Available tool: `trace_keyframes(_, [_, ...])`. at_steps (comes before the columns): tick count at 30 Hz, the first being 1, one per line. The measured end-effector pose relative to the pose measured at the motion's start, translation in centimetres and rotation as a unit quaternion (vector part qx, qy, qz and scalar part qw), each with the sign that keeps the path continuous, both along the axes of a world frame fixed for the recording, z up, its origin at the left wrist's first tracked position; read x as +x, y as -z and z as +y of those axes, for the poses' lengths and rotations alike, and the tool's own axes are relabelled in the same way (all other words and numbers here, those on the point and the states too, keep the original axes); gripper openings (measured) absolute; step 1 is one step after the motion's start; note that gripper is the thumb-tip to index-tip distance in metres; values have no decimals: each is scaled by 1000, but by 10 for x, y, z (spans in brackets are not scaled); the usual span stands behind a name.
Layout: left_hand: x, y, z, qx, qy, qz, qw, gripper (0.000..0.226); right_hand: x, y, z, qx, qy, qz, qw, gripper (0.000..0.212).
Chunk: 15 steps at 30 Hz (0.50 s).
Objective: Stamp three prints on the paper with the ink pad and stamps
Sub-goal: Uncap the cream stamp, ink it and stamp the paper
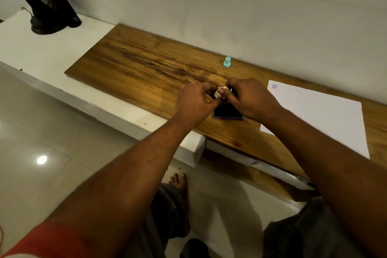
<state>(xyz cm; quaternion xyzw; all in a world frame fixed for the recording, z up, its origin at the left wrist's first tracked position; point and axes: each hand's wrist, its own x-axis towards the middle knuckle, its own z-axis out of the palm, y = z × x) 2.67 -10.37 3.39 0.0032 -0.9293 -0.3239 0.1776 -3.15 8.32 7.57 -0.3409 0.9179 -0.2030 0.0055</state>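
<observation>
My left hand (195, 101) and my right hand (250, 98) meet above the wooden desktop (146, 65), both pinching a small pale stamp (219, 92) between the fingertips. Just below them lies the ink pad (227, 113), dark with a purple rim, partly hidden by my right hand. A teal stamp (227, 62) stands upright near the wall, behind my hands. The white paper (322, 115) lies to the right, with one round print (274, 86) in its far left corner.
A black lamp base and a black cylinder (54, 0) stand on the white shelf at far left. The wall runs close behind the desk. A white drawer front (230, 154) shows under the desk edge. My bare foot (180, 182) rests on the tiled floor.
</observation>
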Motion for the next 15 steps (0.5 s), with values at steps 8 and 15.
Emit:
trace_keyframes(8, [-4,7,3,10,34,-53,998,29,-13,10,-1,50,-59,46,996,33])
trace_keyframes(15, [4,16,-13,36,43,-77,995,41,-19,22,-3,49,-92,75,992,43])
